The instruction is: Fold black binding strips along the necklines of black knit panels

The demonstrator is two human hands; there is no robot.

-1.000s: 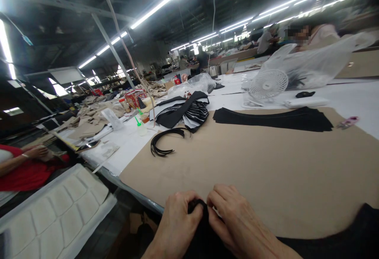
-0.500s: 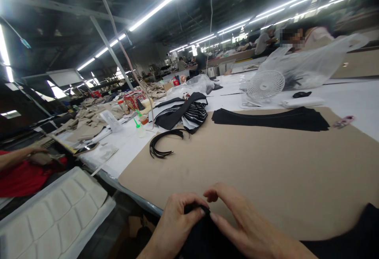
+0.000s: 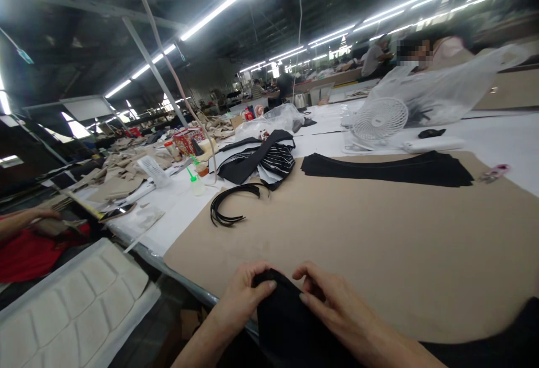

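A worker's left hand (image 3: pixel 242 296) pinches the raised edge of a black fabric piece (image 3: pixel 284 323), fingers closed on the cloth. The right hand (image 3: pixel 332 306) grips the same edge just beside it, at the near edge of the paper-covered counter (image 3: pixel 379 233). The pinched edge points far, and the piece's length seemingly runs rightward. Close, even pinches should keep the cloth from slipping.
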